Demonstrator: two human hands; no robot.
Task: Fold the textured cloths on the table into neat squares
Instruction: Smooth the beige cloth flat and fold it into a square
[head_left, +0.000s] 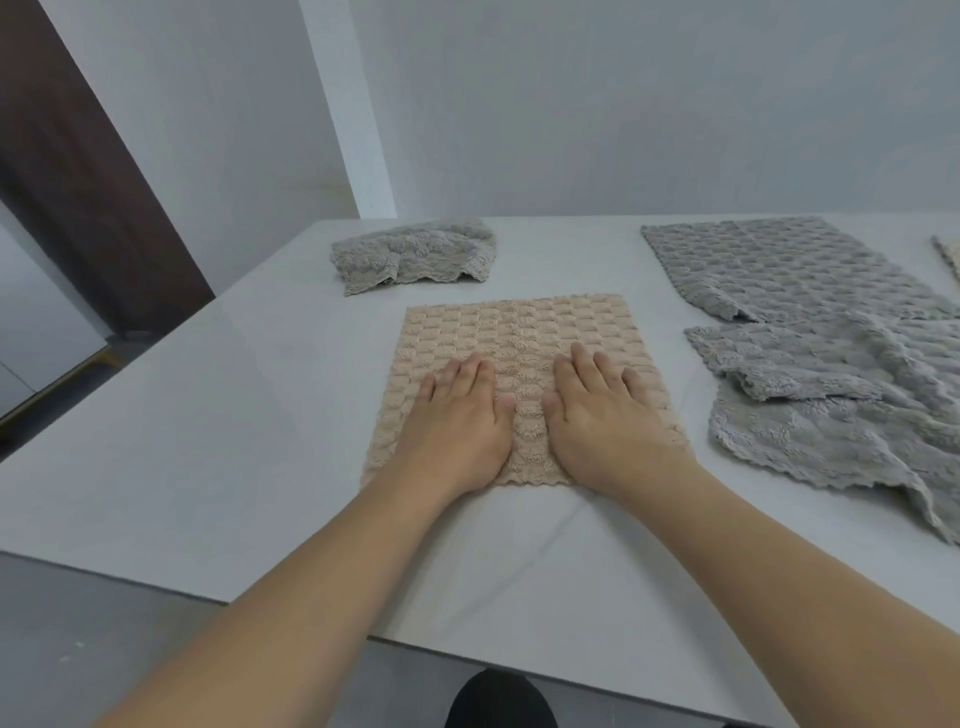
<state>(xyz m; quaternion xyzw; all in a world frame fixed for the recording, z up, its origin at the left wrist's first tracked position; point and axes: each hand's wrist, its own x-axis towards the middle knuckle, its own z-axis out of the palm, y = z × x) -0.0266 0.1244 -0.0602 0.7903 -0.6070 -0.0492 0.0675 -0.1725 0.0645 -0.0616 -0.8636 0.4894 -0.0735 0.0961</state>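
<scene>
A beige textured cloth (524, 332) lies spread flat in the middle of the white table (234, 415). My left hand (457, 421) and my right hand (602, 415) rest side by side on its near half, palms down, fingers straight and pointing away from me. A folded grey cloth (415, 254) sits at the back left. At the back right a grey cloth (779, 265) lies flat. A crumpled grey cloth (841, 405) lies in front of it at the right.
The edge of another beige cloth (948, 260) shows at the far right border. The table's near edge runs diagonally below my forearms, with grey floor (104, 639) beyond it. A dark door (67, 156) stands at the left, and a wall runs behind the table.
</scene>
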